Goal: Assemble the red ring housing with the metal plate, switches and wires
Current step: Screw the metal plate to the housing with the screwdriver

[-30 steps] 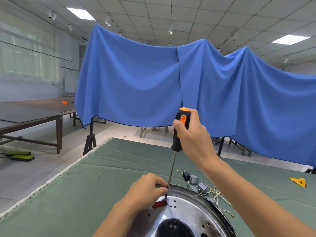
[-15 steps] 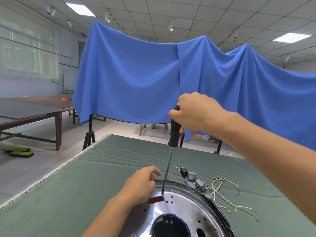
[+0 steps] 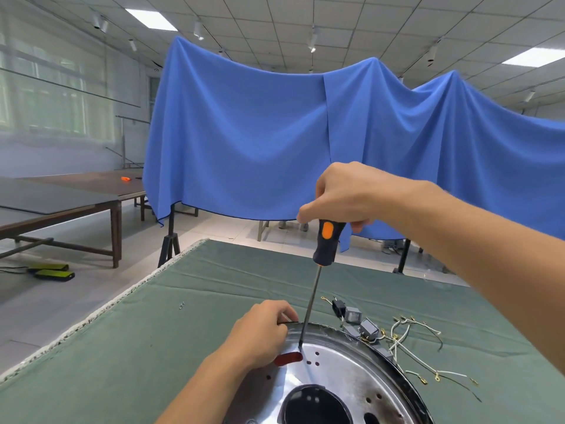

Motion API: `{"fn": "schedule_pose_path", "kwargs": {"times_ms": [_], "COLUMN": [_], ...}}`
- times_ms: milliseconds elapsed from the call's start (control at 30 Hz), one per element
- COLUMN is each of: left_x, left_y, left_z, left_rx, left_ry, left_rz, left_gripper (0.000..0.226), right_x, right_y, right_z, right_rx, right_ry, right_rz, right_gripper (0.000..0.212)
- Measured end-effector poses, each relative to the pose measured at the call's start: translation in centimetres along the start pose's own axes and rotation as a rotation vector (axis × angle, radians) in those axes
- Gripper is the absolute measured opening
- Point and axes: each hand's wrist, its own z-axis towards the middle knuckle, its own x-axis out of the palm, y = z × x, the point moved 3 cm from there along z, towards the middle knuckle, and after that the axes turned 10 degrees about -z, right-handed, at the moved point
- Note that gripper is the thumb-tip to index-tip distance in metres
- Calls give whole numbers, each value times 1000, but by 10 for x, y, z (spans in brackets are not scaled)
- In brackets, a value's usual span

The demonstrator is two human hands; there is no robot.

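A round shiny metal plate [image 3: 342, 371] with a dark centre hole lies on the green cloth at the bottom middle. Red housing shows through an oblong slot [image 3: 288, 358] in the plate. My left hand [image 3: 263, 335] rests on the plate's far-left rim, fingers curled over the edge. My right hand [image 3: 345, 194] grips the top of a black-and-orange screwdriver [image 3: 325, 243] held upright; its tip touches the plate just right of the red slot. Grey switches [image 3: 359, 322] and white and dark wires [image 3: 412, 341] lie right of the plate.
The green-covered table [image 3: 153, 347] ends at a frayed left edge. A small screw [image 3: 182, 305] lies on the cloth to the left. Blue drapes hang behind the table. Brown tables stand at far left.
My right hand turned on the screwdriver handle, from gripping its side to capping its top. The left hand's fingers curled back onto the rim. The camera tilted slightly.
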Motion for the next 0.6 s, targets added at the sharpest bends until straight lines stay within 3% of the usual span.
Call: {"fn": "schedule_pose_path", "kwargs": {"times_ms": [67,200,233,333,400,433,533,600], "left_x": [0,0,0,0,-1,-1,-1,-1], "left_y": [0,-2,-2,-2,-2,-2,-2,-2], "left_z": [0,-1,-2,-3,-4,-4,-4,-5], "left_rx": [-3,2,4,3,2,1,3,8], "left_ry": [0,-1,0,-2,-3,-3,-2,0], "left_rz": [0,-1,4,12,18,18,21,38], "left_gripper": [36,36,36,35,34,34,34,34], "right_x": [-1,1,1,-3,-6,-6,-4,-5], "right_y": [1,-5,-5,-3,-1,-1,1,6], "right_z": [0,-1,-2,-6,-11,-12,-10,-9], "right_rx": [-18,61,68,24,6,12,33,19], "right_ry": [111,-89,-72,169,235,220,103,123], "right_rz": [52,-146,-128,79,125,97,-14,44], "right_gripper": [17,21,21,20,16,12,32,27]}}
